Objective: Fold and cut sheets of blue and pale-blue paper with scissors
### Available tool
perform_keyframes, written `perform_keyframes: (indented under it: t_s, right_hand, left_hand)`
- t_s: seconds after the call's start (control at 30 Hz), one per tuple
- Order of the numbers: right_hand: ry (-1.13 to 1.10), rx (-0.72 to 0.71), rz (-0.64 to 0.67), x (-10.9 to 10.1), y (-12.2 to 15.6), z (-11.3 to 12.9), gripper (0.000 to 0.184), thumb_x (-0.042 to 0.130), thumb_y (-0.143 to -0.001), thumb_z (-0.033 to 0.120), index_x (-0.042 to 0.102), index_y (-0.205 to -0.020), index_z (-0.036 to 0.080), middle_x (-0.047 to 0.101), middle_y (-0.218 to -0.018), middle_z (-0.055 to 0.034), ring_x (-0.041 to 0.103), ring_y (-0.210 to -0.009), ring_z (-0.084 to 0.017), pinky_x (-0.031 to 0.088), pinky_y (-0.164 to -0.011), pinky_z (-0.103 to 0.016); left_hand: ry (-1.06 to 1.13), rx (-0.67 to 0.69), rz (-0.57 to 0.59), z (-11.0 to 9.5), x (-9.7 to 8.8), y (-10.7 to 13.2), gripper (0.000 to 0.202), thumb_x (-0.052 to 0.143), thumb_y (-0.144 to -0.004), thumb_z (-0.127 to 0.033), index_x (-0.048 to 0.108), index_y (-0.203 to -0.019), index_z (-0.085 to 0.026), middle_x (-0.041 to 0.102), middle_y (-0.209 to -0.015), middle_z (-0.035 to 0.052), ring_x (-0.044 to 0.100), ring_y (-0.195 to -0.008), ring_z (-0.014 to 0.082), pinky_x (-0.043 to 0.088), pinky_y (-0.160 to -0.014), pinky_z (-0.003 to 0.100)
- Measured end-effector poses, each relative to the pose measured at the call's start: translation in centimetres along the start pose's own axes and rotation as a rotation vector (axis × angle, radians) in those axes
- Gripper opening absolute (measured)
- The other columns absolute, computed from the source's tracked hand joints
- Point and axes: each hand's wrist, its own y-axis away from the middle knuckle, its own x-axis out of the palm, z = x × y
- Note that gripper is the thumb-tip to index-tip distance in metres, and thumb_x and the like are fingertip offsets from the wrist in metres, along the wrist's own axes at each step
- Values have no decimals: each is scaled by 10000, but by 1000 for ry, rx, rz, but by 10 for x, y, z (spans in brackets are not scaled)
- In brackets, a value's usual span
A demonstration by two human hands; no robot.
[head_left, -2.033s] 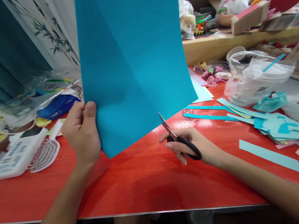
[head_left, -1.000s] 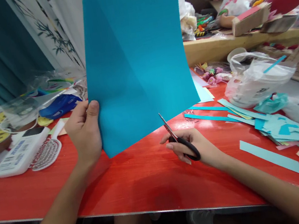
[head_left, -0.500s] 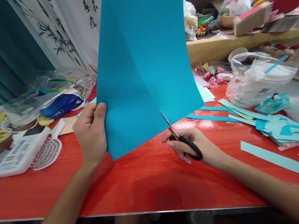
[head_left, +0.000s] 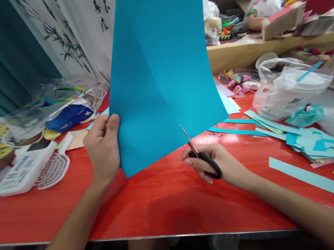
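A large blue sheet of paper (head_left: 160,66) stands upright above the table, its lower edge slanting up to the right. My left hand (head_left: 104,146) pinches its lower left edge, thumb in front and fingers behind. In my right hand (head_left: 214,159) is a pair of scissors (head_left: 209,164) with black handles, fingers wrapped round the loops. One blade lies in front of the paper at the middle of its lower edge, pointing up and slightly left; the other blade seems hidden behind the sheet.
On the red table (head_left: 154,204), paper strips (head_left: 303,174) and a pile of blue offcuts (head_left: 324,143) lie at right, near a white plastic bag (head_left: 289,87). At left are a white box-shaped device (head_left: 24,170), a hairbrush (head_left: 53,169) and a blue packet (head_left: 69,117).
Almost nothing differs. The scissor handles have swung slightly left and closer together, and my left hand has shifted a touch to the right with the sheet.
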Motion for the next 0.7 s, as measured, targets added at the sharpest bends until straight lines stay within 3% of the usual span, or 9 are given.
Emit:
perform_keyframes:
  t_s: [0.7]
  right_hand:
    - [-13, -20, -40, 0, 0, 1, 242, 565, -794, 415, 564, -741, 180, 454, -411, 79, 413, -328, -59, 363, -431, -249]
  left_hand:
    - [14, -49, 70, -5, 3, 6, 263, 535, -808, -403, 586, -672, -184, 371, -560, -31, 322, -543, 88, 264, -476, 232]
